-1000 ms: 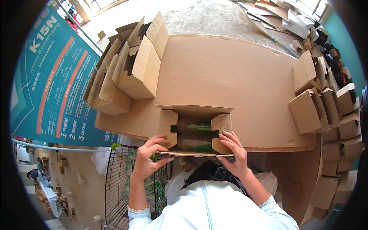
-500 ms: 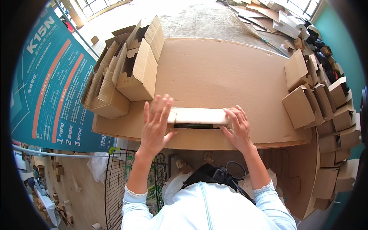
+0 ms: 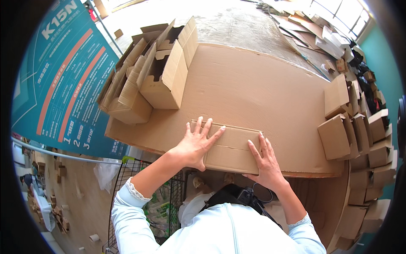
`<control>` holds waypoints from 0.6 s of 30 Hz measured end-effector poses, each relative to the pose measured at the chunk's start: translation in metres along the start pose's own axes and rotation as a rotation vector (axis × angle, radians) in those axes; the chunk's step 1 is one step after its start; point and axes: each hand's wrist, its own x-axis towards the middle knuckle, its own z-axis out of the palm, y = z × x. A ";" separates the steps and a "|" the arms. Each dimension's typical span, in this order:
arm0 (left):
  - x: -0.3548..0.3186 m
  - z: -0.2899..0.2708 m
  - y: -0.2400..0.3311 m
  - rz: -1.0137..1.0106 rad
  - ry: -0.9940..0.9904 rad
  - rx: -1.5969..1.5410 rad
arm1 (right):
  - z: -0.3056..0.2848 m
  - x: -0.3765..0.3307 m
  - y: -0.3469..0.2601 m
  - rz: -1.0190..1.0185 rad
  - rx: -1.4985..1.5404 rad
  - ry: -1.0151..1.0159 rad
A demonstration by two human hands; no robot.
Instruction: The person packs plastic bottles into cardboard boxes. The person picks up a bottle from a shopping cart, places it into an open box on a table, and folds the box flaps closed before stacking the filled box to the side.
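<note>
Closing up a small carton (image 3: 230,158), by the look of it: lying flat-topped at the near edge of the cardboard-topped table (image 3: 258,93), between both hands. Probably calls next for holding the top down square, then securing or shifting aside; can't tell which. Can't see inside.

Left to right: got a teal banner (image 3: 63,84) at far left, then open cartons (image 3: 163,91) on the table with flaps up. Below those, beside the table, got a black wire cart (image 3: 116,186) with bottles (image 3: 158,211) in it.

With left hand (image 3: 196,144): pressing on the carton's left end, with fingers fanned wide and thumb down near the front left corner. Touching, not gripping.

With right hand (image 3: 268,165): bracing the right end, with fingers narrower, tips near the far corner, thumb at the near edge. Can't tell how hard.

At far right: more open cartons, near the table's right edge.
</note>
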 end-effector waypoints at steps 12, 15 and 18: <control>-0.041 0.007 -0.080 -0.111 0.143 -0.013 | 0.038 0.077 -0.035 -0.120 0.032 0.055; -0.064 0.011 -0.121 -0.180 0.144 -0.010 | 0.055 0.118 -0.063 -0.200 0.026 0.085; -0.085 0.009 -0.151 -0.265 0.132 0.088 | 0.067 0.157 -0.093 -0.227 0.057 0.084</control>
